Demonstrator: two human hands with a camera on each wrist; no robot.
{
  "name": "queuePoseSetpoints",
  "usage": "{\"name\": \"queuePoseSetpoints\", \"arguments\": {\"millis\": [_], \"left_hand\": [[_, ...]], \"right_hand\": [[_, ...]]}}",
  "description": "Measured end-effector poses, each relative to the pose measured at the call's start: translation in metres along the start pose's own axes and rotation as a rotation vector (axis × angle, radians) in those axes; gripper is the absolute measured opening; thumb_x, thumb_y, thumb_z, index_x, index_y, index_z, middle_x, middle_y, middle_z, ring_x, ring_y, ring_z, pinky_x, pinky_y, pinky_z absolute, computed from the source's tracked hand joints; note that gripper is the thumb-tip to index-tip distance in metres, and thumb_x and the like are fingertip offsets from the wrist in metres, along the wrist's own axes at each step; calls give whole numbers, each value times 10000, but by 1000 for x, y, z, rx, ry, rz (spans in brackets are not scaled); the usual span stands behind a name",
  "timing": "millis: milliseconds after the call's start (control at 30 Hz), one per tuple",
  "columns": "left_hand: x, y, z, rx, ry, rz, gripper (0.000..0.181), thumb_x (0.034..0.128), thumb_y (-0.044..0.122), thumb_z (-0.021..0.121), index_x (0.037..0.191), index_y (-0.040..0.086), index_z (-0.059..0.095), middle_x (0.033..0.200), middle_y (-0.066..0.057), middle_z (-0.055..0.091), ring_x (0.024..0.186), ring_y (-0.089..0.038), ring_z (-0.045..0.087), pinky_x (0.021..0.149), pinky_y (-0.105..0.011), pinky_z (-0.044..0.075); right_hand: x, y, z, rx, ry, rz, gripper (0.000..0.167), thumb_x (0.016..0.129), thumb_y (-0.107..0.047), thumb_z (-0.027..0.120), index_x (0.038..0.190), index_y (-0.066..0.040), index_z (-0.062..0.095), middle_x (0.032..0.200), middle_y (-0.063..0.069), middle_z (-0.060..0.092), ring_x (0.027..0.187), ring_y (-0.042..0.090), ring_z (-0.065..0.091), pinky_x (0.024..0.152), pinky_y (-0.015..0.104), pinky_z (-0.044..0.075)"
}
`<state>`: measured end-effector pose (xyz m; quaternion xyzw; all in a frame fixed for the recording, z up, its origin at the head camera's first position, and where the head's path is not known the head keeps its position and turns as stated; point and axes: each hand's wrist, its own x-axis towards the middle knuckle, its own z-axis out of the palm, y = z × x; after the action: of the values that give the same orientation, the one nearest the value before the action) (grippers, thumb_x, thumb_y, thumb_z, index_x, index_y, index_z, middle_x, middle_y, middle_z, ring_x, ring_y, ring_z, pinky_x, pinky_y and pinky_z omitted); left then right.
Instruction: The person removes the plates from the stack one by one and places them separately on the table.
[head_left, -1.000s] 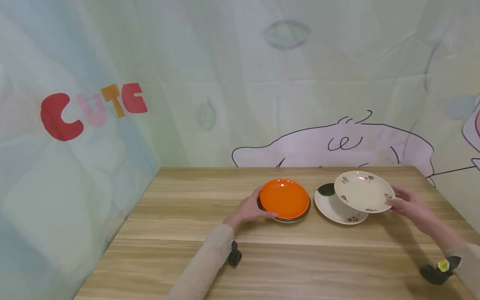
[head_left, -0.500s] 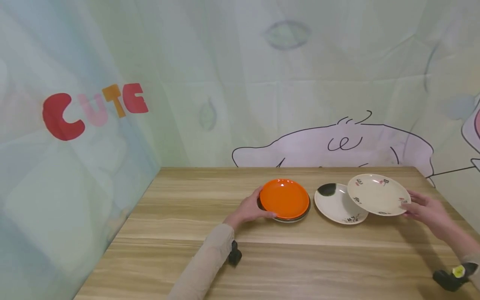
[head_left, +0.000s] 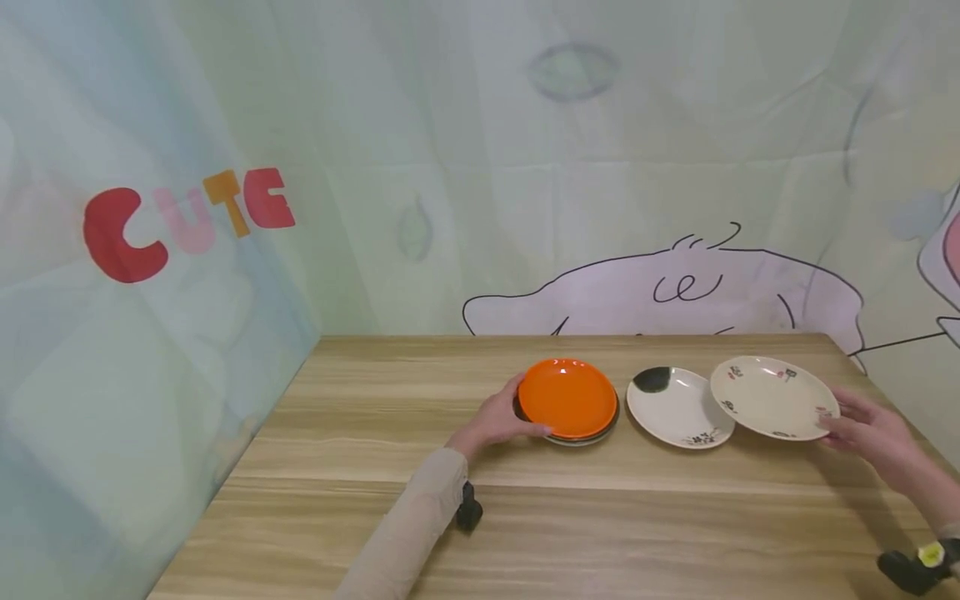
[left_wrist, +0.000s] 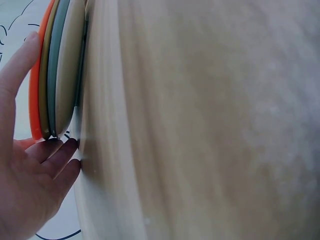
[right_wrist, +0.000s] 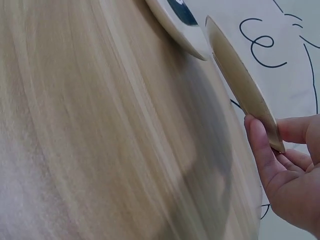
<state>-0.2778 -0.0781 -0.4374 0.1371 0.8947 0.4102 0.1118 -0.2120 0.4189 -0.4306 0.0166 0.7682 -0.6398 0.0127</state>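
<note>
In the head view my left hand [head_left: 491,422] holds the left edge of a stack of plates, its thumb by the near rim and its fingers at the far side. An orange plate [head_left: 567,398] tops the stack; brown, green and cream rims [left_wrist: 70,70] show below it in the left wrist view. My right hand [head_left: 873,437] pinches the right rim of a cream plate [head_left: 776,398] with small printed motifs. That plate is tilted and held above the table. A white plate [head_left: 678,408] with a dark patch and a floral print lies left of it, its right edge partly overlapped in view.
All of this is on a wood-grain table [head_left: 525,533]. A printed curtain [head_left: 420,167] with cartoon drawings and the letters CUTE hangs behind and to the left. Dark wrist devices [head_left: 468,508] are strapped below both sleeves.
My right hand has carried the cream plate to the right and slightly down, so more of the white plate shows. The left hand and the stack have stayed in place.
</note>
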Motion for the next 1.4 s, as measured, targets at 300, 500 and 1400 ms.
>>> {"name": "queuePoseSetpoints", "arguments": {"millis": [300,500,1400], "left_hand": [[1,-3,1,12,3,-1,1054,648,482,770,1450,136,181,1472,-58,273,1309,-237,304,1068,-453,263],[2,-4,2,8,5,4,1056,644,488,770,1449,139,184,1469,-47,281,1305,-225,311,1069,-443,267],[1,-4,0,-4,-1,17,1043,642,474,777,1448,160,194,1463,-30,296,1296,-221,324,1065,-448,271]], "right_hand": [[-6,7,-3,-213,64,102,749,923,-152,517,1337,163,-22,1157,349,454,702,7,589,677,216,537],[-8,18,-7,-182,107,139,789,896,-159,562,1341,155,-9,892,134,623,675,19,602,656,228,541],[-12,38,-9,-76,139,110,874,859,-140,621,1302,199,-52,775,-218,477,642,53,624,647,261,552]]}}
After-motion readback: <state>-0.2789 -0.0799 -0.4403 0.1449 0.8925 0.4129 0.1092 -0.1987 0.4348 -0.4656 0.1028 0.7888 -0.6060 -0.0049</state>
